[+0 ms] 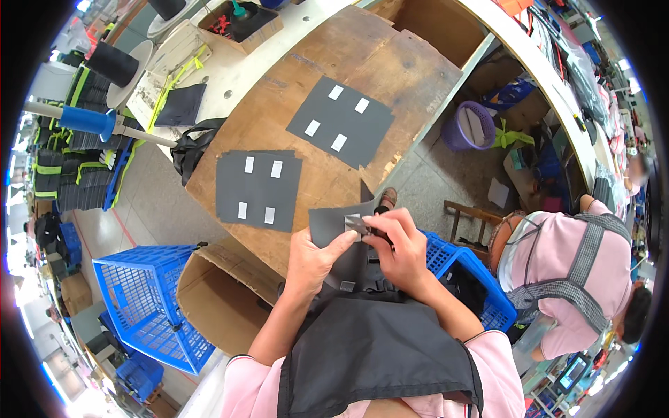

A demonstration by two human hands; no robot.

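Dark grey fabric piece [333,224] is held at the near edge of the wooden table [327,76], gripped by both hands. The left hand [311,259] clamps it, thumb pressed flat on top. The right hand [400,249] pinches a small pale strip [353,221] on the fabric with its fingertips. Farther off lie two grey sheets with four white strips each, one to the left [257,189], one far right [341,120]. A blue crate [150,299] and a cardboard box [216,299] stand to the near left.
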